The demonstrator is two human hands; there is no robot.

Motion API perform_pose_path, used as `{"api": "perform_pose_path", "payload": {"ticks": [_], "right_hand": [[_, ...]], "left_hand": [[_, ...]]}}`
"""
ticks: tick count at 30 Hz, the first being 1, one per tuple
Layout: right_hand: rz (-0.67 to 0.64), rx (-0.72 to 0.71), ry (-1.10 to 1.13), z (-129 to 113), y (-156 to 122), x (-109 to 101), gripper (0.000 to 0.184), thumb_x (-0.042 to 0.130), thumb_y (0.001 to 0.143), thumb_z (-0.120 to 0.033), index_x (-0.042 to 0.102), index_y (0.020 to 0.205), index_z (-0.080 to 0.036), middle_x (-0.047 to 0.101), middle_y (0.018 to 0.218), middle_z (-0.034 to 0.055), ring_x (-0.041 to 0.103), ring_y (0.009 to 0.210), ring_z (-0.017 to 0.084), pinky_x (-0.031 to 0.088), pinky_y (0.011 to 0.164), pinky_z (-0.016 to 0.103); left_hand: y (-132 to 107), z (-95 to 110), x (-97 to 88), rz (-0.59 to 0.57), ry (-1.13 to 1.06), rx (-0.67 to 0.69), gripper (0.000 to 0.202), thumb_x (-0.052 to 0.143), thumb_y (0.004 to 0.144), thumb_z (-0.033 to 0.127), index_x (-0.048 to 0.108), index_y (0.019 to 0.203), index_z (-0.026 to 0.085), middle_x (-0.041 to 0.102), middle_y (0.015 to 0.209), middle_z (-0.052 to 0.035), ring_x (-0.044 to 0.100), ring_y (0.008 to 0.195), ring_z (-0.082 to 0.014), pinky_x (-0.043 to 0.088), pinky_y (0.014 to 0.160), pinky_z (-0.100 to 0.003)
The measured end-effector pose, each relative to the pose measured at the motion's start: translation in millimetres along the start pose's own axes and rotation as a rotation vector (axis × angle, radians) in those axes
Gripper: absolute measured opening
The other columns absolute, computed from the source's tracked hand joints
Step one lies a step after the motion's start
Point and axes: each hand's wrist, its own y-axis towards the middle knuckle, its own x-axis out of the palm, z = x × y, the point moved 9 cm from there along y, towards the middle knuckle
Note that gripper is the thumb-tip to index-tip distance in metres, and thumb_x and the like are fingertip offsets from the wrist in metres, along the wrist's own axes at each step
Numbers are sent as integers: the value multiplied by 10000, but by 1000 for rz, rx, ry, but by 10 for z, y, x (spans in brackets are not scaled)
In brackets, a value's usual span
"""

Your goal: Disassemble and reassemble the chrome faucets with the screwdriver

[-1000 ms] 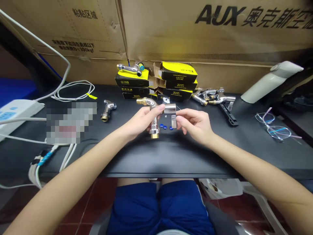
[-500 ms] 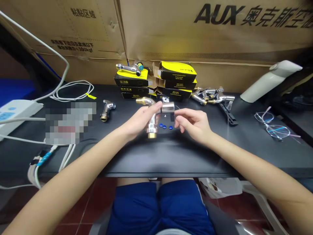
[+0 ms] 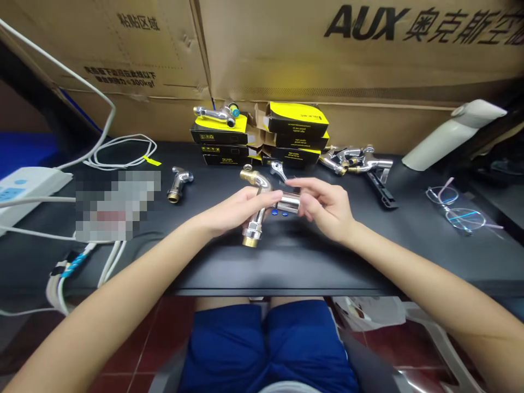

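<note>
Gripping chrome, brass-ended elbow tap body (image 3: 256, 220) in closed left hand (image 3: 239, 208), pinching short chrome cylinder (image 3: 290, 203) in right hand (image 3: 327, 210) just above small blue caps (image 3: 283, 214); liable to drop through slack pinch.

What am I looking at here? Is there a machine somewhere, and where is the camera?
There is no machine here: these are a person's own two bare hands. The single picture comes from a camera worn on the person's head. It looks forward and down, so the arms reach in from the bottom.

The left hand grips a chrome tap body with brass ends. The right hand holds a short chrome piece right beside it.

Both hands are over a black table. On it are:
- small blue caps just under the hands
- a loose tap elbow to the left
- a heap of tap parts to the right
- yellow-and-black boxes stacked at the back
- a coiled white cable
- a pair of glasses

Big cardboard cartons stand behind the table.
</note>
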Motion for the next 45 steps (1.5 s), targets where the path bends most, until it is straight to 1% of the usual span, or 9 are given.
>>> {"api": "perform_pose_path", "payload": {"ticks": [6,14,20,23,26,30,33,39,45], "right_hand": [[-49,-133,-156,-94,-44,65,266,593,919,-393,703,968,-156,592,552,-32,484,454,81,439,506,219],[-79,-360,-126,-251,-72,90,222,658,882,-368,699,1027,-205,593,607,-26,472,464,90,420,466,227],[-89,-435,-300,-379,-111,169,25,681,876,-235,698,861,-222,657,772,26,585,598,107,472,530,232],[49,-448,-292,-435,-123,58,144,765,803,-304,644,785,-229,619,682,3,558,551,119,452,483,252],[193,-428,-319,-453,-123,-67,357,842,682,-446,647,886,-227,631,757,35,603,654,180,521,561,322],[150,-385,-307,-419,-101,-42,385,792,730,-484,673,967,-205,672,950,102,659,825,225,564,688,374],[95,-310,-175,-335,-84,-19,208,710,839,-395,680,873,-192,680,772,52,635,677,169,531,619,314],[144,200,128,156,-15,-60,319,594,919,-446,696,748,-197,632,629,0,596,545,127,500,498,256],[58,439,425,422,-18,104,297,594,905,-490,693,942,-212,584,569,-36,548,407,119,497,390,263]], "left_hand": [[34,31,-227,220,-184,57,486,559,869,569,465,587,185,380,455,49,349,407,-76,333,423,-222],[41,-41,-269,256,-87,25,482,591,852,596,556,659,156,473,557,25,402,479,-73,309,458,-208],[71,-137,-127,144,-79,-66,486,585,853,592,566,662,146,519,578,2,455,487,-90,378,477,-217],[54,-161,-6,32,-89,-116,483,565,872,578,565,642,152,540,554,-4,547,483,-119,435,489,-230],[17,-162,105,-95,-88,-150,492,532,897,570,574,643,150,571,569,-13,632,525,-151,479,529,-241],[-2,-95,172,-199,5,-84,505,495,930,532,599,634,137,611,572,-33,633,541,-147,495,575,-244],[-8,-63,207,-238,134,-26,506,489,934,527,607,628,141,636,581,-37,604,536,-137,480,572,-237],[-17,49,156,-156,291,104,453,528,928,472,665,653,138,675,635,-33,579,569,-116,452,588,-211],[-3,19,115,-119,275,84,412,557,911,473,708,735,133,717,697,-56,632,598,-134,482,592,-215]]}}
